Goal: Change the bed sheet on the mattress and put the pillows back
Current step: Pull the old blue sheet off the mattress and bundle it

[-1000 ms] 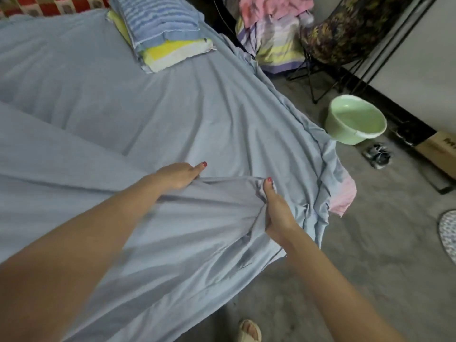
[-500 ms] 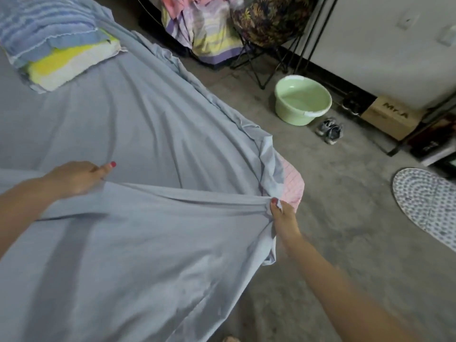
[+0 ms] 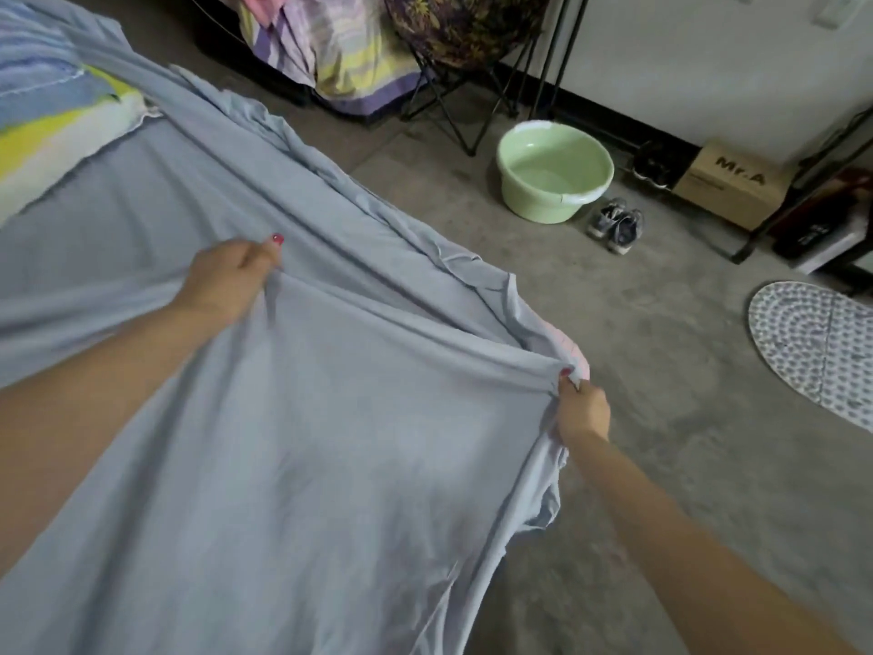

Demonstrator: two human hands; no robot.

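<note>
Both hands grip the folded edge of the pale blue-grey cotton bed sheet: the left hand pinches it over the mattress, the right hand at the bed's corner beside a pink checked under-layer. Beyond the right hand lies open grey concrete floor; a pale green plastic basin stands well apart, and striped pillows lie beyond the left hand.

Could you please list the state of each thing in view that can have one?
Left hand: pinching a fold of the sheet over the bed.
Right hand: gripping the sheet at the bed's corner.
Sheet: pulled taut between the hands, wrinkled, edge hanging off the bed.
Pillows: stacked on the sheet.
Basin: upright on the floor.
Shoes: side by side, upright.
Box: closed.
</note>
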